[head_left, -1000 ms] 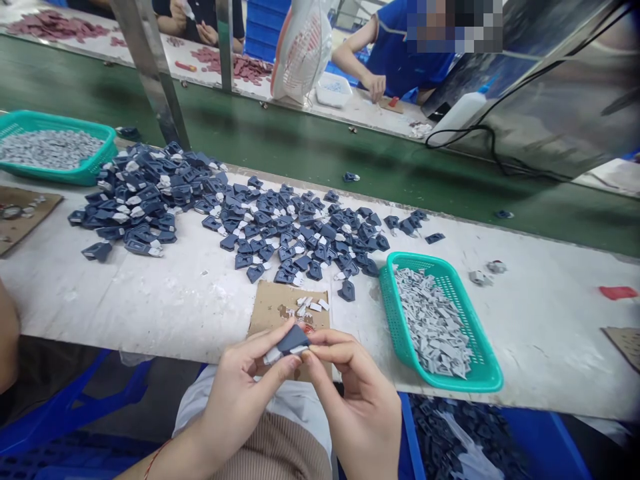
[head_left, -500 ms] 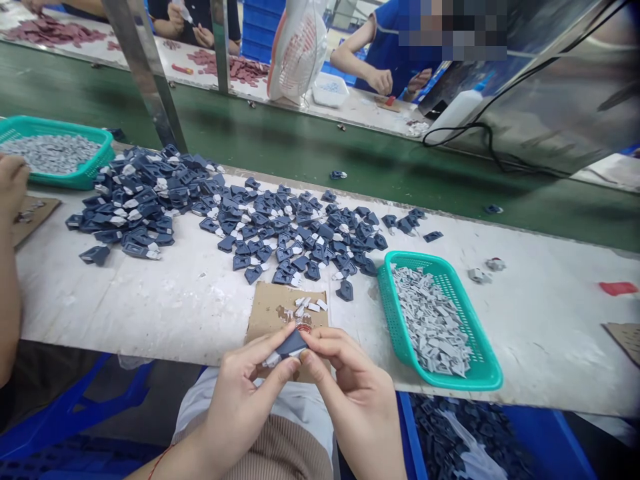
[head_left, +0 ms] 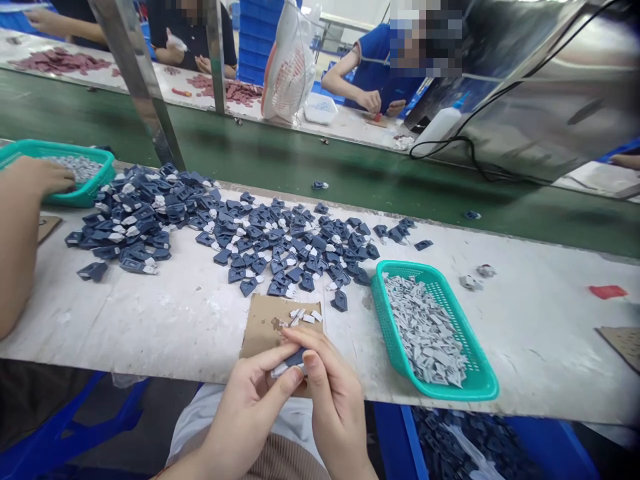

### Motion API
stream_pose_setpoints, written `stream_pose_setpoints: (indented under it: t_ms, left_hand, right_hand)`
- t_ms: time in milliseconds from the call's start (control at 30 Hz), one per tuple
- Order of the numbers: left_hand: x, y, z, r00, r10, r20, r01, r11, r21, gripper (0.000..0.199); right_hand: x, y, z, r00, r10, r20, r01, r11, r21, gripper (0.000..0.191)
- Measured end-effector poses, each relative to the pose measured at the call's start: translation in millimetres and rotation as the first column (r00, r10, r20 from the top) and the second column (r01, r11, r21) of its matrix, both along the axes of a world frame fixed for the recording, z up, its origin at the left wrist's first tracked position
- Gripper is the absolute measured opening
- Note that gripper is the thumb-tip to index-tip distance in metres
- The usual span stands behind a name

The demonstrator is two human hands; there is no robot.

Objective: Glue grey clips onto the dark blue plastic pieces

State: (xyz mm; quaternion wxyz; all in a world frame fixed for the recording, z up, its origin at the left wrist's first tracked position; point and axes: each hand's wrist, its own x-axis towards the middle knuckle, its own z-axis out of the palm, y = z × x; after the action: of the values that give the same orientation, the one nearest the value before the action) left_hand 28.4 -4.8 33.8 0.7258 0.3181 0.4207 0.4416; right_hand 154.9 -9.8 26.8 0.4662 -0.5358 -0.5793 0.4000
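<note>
My left hand (head_left: 245,413) and my right hand (head_left: 333,400) meet at the table's near edge, both pinching one small dark blue plastic part (head_left: 295,361) with a white piece at its end. Just beyond them lies a brown cardboard scrap (head_left: 263,323) with several small white pieces (head_left: 303,315) on it. A wide heap of dark blue parts (head_left: 280,240) covers the table behind. To the right stands a teal basket (head_left: 483,383) filled with grey pieces.
A co-worker's arm (head_left: 20,227) reaches into a second teal basket (head_left: 93,190) at far left. A green conveyor belt (head_left: 310,157) runs behind the table; other people work across it. A blue bin (head_left: 545,447) of dark parts sits below right. A red piece (head_left: 607,291) lies far right.
My hands stayed together on the blue part, my right fingers closing over it. The co-worker's arm at left came forward and reached to the far basket. The view tilted slightly.
</note>
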Motion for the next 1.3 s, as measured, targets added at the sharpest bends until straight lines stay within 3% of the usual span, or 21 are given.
stream_pose_setpoints:
  t_ms: [167, 333, 500, 600, 700, 800, 867, 933, 1033, 1133, 1300]
  left_hand:
    - [7.2, 0.1, -0.1, 0.997, 0.040, 0.063, -0.036, 0.997, -0.063, 0.043]
    - [11.4, 7.7, -0.1, 0.992, -0.003, 0.127, 0.012, 0.997, -0.071, 0.047]
    - [13.7, 27.9, -1.0, 0.999, -0.037, -0.017, 0.036, 0.998, -0.053, 0.042]
    - [4.8, 50.1, 3.0, 0.990, -0.092, -0.107, 0.087, 0.995, -0.049, 0.043]
    - [-14.5, 87.3, 10.5, 0.968, -0.082, -0.237, 0.085, 0.996, 0.003, 0.045]
    - [-33.3, 143.5, 19.6, 0.912, 0.038, -0.408, 0.025, 0.989, 0.147, 0.049]
    - [-39.9, 188.8, 24.6, 0.832, 0.143, -0.536, 0.012, 0.961, 0.276, 0.050]
    - [-41.2, 235.9, 26.9, 0.678, 0.250, -0.692, 0.044, 0.925, 0.377, 0.048]
    - [-38.4, 300.8, 22.9, 0.543, 0.317, -0.778, 0.060, 0.909, 0.413, 0.047]
    - [-37.3, 350.0, 11.2, 0.422, 0.371, -0.827, 0.077, 0.895, 0.440, 0.036]
    - [-41.5, 391.8, -11.8, 0.264, 0.342, -0.902, 0.203, 0.894, 0.399, 0.023]
  right_hand:
    - [-5.1, 1.0, -6.8, 0.992, -0.122, 0.027, 0.118, 0.985, 0.126, 0.030]
    - [-7.5, 5.7, -8.0, 0.980, -0.197, 0.013, 0.191, 0.964, 0.186, 0.032]
    - [3.4, 15.1, -0.7, 0.993, -0.107, -0.052, 0.113, 0.985, 0.129, 0.038]
    - [31.2, 19.9, 8.5, 0.999, -0.045, 0.000, 0.045, 0.995, 0.093, 0.040]
    - [82.9, 28.1, 17.9, 0.971, -0.120, 0.204, 0.104, 0.991, 0.088, 0.036]
    - [147.0, 45.7, 21.7, 0.829, -0.324, 0.455, 0.292, 0.946, 0.141, 0.032]
    - [184.9, 63.2, 18.7, 0.716, -0.283, 0.639, 0.265, 0.956, 0.126, 0.032]
    - [212.0, 83.0, 12.0, 0.633, -0.191, 0.750, 0.188, 0.978, 0.091, 0.032]
    - [229.6, 109.8, 0.6, 0.593, -0.055, 0.804, 0.058, 0.998, 0.026, 0.025]
    - [229.4, 124.5, -6.5, 0.532, 0.025, 0.846, -0.026, 1.000, -0.013, 0.022]
    - [224.6, 124.8, -11.9, 0.437, 0.020, 0.899, -0.029, 1.000, -0.008, 0.021]
